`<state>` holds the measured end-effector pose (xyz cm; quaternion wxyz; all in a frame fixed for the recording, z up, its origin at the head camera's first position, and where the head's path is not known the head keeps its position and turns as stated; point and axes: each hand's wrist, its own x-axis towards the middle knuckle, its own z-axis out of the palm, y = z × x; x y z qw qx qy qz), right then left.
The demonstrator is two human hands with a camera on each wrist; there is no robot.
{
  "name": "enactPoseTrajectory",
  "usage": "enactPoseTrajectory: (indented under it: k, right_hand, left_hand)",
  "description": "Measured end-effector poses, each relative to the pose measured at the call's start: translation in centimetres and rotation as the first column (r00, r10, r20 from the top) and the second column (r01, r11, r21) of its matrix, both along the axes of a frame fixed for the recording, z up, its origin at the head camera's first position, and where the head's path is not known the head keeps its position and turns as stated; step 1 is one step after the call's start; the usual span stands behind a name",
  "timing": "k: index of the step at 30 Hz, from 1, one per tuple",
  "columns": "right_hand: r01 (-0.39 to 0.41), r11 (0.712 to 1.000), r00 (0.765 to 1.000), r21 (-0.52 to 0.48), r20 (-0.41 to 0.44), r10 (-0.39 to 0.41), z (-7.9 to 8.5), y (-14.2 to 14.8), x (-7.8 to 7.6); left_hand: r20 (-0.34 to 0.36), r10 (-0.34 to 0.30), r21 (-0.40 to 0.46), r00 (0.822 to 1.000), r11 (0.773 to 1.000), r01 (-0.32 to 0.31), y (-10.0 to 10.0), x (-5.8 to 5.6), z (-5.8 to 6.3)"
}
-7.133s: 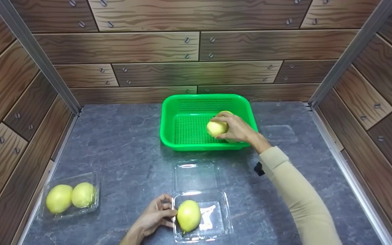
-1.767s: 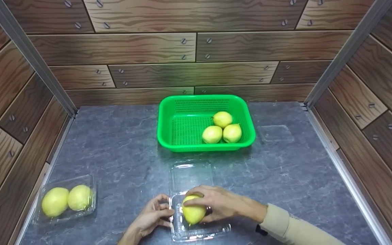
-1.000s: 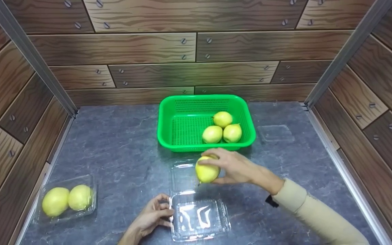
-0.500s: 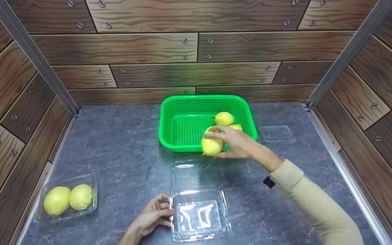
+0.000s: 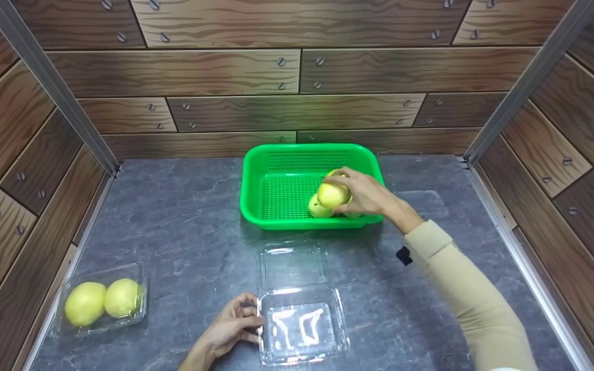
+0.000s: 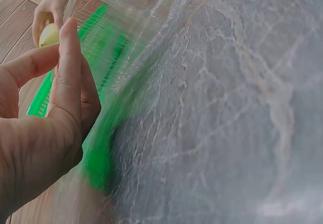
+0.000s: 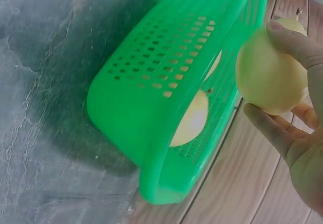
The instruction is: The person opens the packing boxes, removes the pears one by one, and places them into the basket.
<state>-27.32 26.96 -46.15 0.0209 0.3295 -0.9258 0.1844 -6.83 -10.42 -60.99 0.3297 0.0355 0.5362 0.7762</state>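
In the head view, my right hand [image 5: 366, 193] grips a yellow-green pear [image 5: 333, 196] over the right side of the green basket [image 5: 276, 223]. Another pear [image 5: 318, 207] lies in the basket just below it; the hand partly hides the others. The right wrist view shows thumb and fingertips around the held pear [image 7: 270, 70], its stem pointing up. My left hand [image 5: 231, 327] pinches the left edge of a clear plastic clamshell [image 5: 302, 355]. The clamshell stands open, its lid [image 5: 293, 268] laid back toward the basket, with no pear inside.
At the left, a second clear container [image 5: 143, 296] holds two pears [image 5: 85, 304]. A flat transparent piece [image 5: 423, 201] lies right of the basket. Wood-patterned walls [image 5: 235, 72] enclose the grey tabletop [image 5: 188, 221] at the back and sides.
My right hand has taken the pear out of the clamshell and carried it up and away to above the basket. The left hand stays at the clamshell's edge.
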Motion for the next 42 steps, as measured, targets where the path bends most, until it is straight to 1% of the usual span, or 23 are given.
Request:
enactPoseTrajectory:
  k: [4, 8, 13, 19, 27, 35, 42]
  right_hand:
    - [0.04, 0.999, 0.999, 0.024, 0.027, -0.041, -0.5, 0.4, -1.4]
    - [0.069, 0.997, 0.997, 0.044, 0.035, -0.071, -0.9, 0.6, -2.6]
    - [0.114, 0.992, 0.991, 0.049, 0.066, -0.117, -1.2, 0.8, -3.8]
    - [0.143, 0.988, 0.983, 0.053, 0.108, -0.148, -1.5, 0.8, -4.5]
    - [0.173, 0.983, 0.973, 0.062, 0.141, -0.18, -2.3, 0.6, -5.4]
    - [0.211, 0.973, 0.962, 0.098, 0.154, -0.224, -2.7, 0.4, -6.1]
    - [0.213, 0.968, 0.961, 0.133, 0.149, -0.232, -2.9, 0.1, -6.7]
  left_hand:
    - [0.002, -0.001, 0.001, 1.0, 1.0, 0.001, 0.0, 0.0, -0.1]
    - [0.005, 0.003, -0.003, 1.0, 1.0, -0.003, 0.0, 0.1, -0.1]
    - [0.01, 0.008, -0.009, 1.0, 1.0, -0.008, 0.1, 0.1, 0.0]
    - [0.01, 0.003, 0.002, 1.0, 1.0, -0.004, 0.2, 0.1, 0.0]
    - [0.027, 0.004, 0.013, 1.0, 1.0, -0.004, 0.1, 0.1, -0.2]
    - [0.03, 0.009, 0.008, 1.0, 1.0, -0.009, 0.1, 0.1, 0.0]
    - [0.016, 0.01, 0.005, 1.0, 1.0, -0.01, 0.1, 0.0, 0.0]
